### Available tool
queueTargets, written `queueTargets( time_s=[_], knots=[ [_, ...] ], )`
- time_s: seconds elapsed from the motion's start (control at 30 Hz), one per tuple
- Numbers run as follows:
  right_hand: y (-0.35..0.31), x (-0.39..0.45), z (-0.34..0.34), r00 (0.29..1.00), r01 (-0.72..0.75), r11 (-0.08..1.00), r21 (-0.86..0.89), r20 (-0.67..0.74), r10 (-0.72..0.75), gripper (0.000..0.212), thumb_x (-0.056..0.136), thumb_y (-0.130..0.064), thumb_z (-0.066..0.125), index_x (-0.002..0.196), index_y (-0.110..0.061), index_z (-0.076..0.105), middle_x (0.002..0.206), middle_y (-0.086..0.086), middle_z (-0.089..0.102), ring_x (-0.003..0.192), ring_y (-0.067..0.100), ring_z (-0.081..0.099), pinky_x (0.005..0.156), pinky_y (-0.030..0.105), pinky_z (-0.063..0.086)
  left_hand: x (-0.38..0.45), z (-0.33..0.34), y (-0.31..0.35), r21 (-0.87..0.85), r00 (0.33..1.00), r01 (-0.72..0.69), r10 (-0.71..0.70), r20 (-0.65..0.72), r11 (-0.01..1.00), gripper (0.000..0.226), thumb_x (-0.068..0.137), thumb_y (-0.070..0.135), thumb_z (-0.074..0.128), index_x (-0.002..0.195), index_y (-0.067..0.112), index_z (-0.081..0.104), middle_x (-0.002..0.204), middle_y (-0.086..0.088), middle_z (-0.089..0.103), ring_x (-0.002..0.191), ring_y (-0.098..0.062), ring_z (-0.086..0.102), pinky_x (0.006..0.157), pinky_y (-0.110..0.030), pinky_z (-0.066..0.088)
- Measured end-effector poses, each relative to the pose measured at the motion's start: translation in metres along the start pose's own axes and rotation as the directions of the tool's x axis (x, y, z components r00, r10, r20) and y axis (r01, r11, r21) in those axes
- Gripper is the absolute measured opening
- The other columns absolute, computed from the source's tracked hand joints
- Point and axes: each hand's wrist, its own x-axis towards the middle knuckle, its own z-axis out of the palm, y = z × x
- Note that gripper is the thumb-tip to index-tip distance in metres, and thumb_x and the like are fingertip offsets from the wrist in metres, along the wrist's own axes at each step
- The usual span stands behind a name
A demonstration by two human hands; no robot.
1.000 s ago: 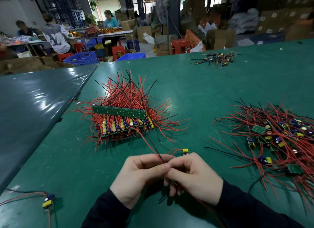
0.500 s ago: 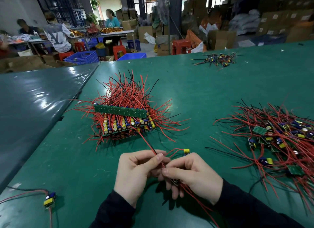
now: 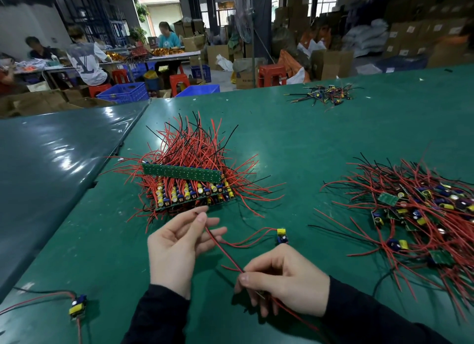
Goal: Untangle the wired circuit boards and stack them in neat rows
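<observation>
Green table (image 3: 295,143) in a busy workshop, cardboard boxes (image 3: 331,64) behind its far edge, no print on them readable. Near the front edge, a red wire (image 3: 222,248) stretched taut on a slant, far-left to near-right, pinched at its upper end by the left hand (image 3: 179,243) and at its lower end by the right hand (image 3: 284,282). Stacked boards (image 3: 189,187) in rows running left to right just beyond the left hand, tangled pile (image 3: 420,215) toward the right edge, small board (image 3: 281,236) between the hands and that pile.
</observation>
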Motion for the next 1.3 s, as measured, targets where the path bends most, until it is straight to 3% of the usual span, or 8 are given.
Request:
queueTargets(
  time_s=[0.27,0.4,0.53,0.73,0.9,1.03,1.17,1.3],
  knots=[
    [0.004,-0.001,0.002,0.997,0.059,0.993,-0.099,0.049,-0.054,0.016,0.088,-0.032,0.062,0.088,-0.020,0.073,0.067,-0.003,0.063,0.050,0.006,0.059,0.045,0.018,0.045,0.002,-0.004,0.000,-0.071,0.994,0.021,-0.028,-0.108,0.997,0.024,0.091,0.006,0.054,0.071,-0.004,0.060,0.051,-0.011,0.064,0.044,-0.019,0.064,0.041,-0.018,0.049],
    [0.005,-0.007,0.002,0.999,0.034,0.998,-0.057,-0.019,-0.035,0.015,0.086,-0.022,0.068,0.101,-0.022,0.070,0.067,-0.005,0.065,0.048,0.007,0.060,0.044,0.019,0.047,0.002,-0.004,0.004,-0.142,0.995,0.037,-0.050,-0.088,0.989,0.022,0.093,0.014,0.053,0.083,-0.001,0.064,0.063,-0.012,0.070,0.056,-0.020,0.069,0.047,-0.021,0.053],
    [-0.010,-0.022,-0.024,0.968,0.018,0.994,-0.110,-0.247,-0.045,0.024,0.086,-0.011,0.068,0.107,-0.019,0.059,0.068,0.003,0.068,0.048,0.018,0.063,0.037,0.020,0.041,0.000,0.000,0.002,-0.133,0.991,0.133,-0.133,0.003,0.982,0.034,0.094,0.037,0.046,0.101,0.008,0.063,0.084,-0.016,0.073,0.075,-0.029,0.072,0.052,-0.028,0.056],
    [-0.053,-0.058,-0.109,0.738,-0.109,0.933,-0.342,-0.657,-0.155,0.017,0.074,-0.006,0.077,0.079,-0.005,0.061,0.060,0.009,0.066,0.047,0.023,0.066,0.033,0.016,0.037,0.001,-0.001,0.001,-0.088,0.984,0.177,-0.174,0.032,0.980,0.039,0.097,0.035,0.043,0.097,0.002,0.063,0.073,-0.015,0.071,0.063,-0.027,0.070,0.046,-0.026,0.054],
    [-0.056,-0.078,-0.169,0.583,-0.627,0.443,-0.641,-0.763,-0.280,0.026,0.070,-0.037,0.081,0.081,-0.015,0.071,0.069,0.002,0.068,0.076,0.026,0.066,0.067,0.032,0.050,0.000,-0.003,0.000,-0.046,0.984,0.173,-0.171,0.042,0.984,0.038,0.097,0.034,0.044,0.095,0.002,0.065,0.069,-0.012,0.069,0.057,-0.023,0.067,0.045,-0.026,0.052],
    [-0.054,-0.082,-0.188,0.582,-0.801,0.111,-0.588,-0.809,-0.081,0.058,0.078,-0.061,0.062,0.113,-0.016,0.061,0.110,0.012,0.063,0.104,0.031,0.059,0.086,0.036,0.049,-0.001,-0.003,0.000,-0.028,0.985,0.165,-0.164,0.052,0.986,0.034,0.097,0.031,0.046,0.094,0.003,0.065,0.065,-0.009,0.067,0.053,-0.019,0.064,0.044,-0.025,0.050],
    [-0.082,-0.089,-0.175,0.621,-0.714,0.160,-0.681,-0.723,-0.304,0.058,0.078,-0.059,0.059,0.119,-0.018,0.061,0.112,0.010,0.064,0.100,0.030,0.063,0.083,0.038,0.049,-0.001,-0.004,0.000,-0.023,0.985,0.164,-0.163,0.059,0.986,0.031,0.097,0.028,0.046,0.093,0.004,0.065,0.064,-0.008,0.067,0.050,-0.017,0.062,0.043,-0.024,0.049],
    [-0.116,-0.082,-0.112,0.801,-0.254,0.390,-0.885,-0.419,-0.428,0.014,0.079,-0.044,0.061,0.089,-0.038,0.069,0.077,-0.023,0.069,0.076,-0.007,0.062,0.064,0.009,0.045,-0.001,-0.003,-0.001,-0.014,0.985,0.164,-0.162,0.063,0.986,0.030,0.098,0.026,0.046,0.092,0.004,0.065,0.063,-0.007,0.065,0.048,-0.015,0.060,0.042,-0.023,0.048]
  ],
)
